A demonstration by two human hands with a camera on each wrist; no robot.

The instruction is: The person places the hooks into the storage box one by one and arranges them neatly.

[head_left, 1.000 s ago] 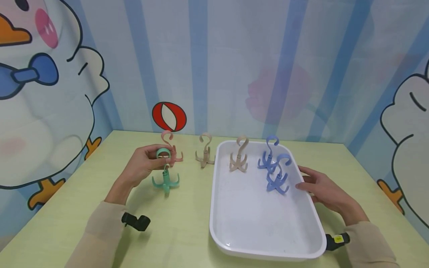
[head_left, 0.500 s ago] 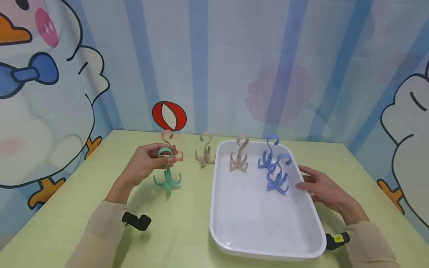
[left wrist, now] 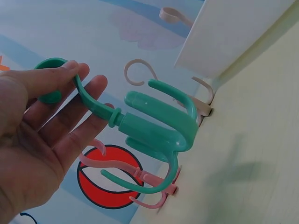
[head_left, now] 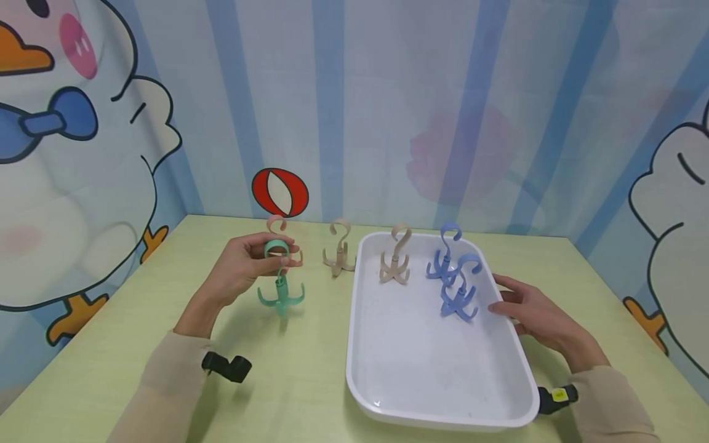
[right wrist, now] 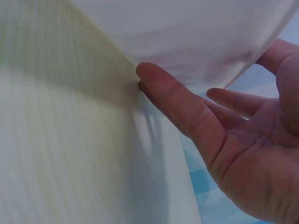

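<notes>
Aloft, a green hook (left wrist: 149, 133) hung over the surface (head_left: 299, 381), pinched at its crook (left wrist: 53, 62) by the left hand (head_left: 238, 267), leaving its prongs (left wrist: 180, 95) free. The right hand (head_left: 545, 320) gripped the tray (head_left: 410, 363), apparently to steady it.

Green hook (head_left: 282, 295) in left fingers (head_left: 264, 266), white tray (head_left: 426, 369)

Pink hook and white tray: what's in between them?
One beige hook stands between the pink hook and the white tray, seen in the head view.
</notes>
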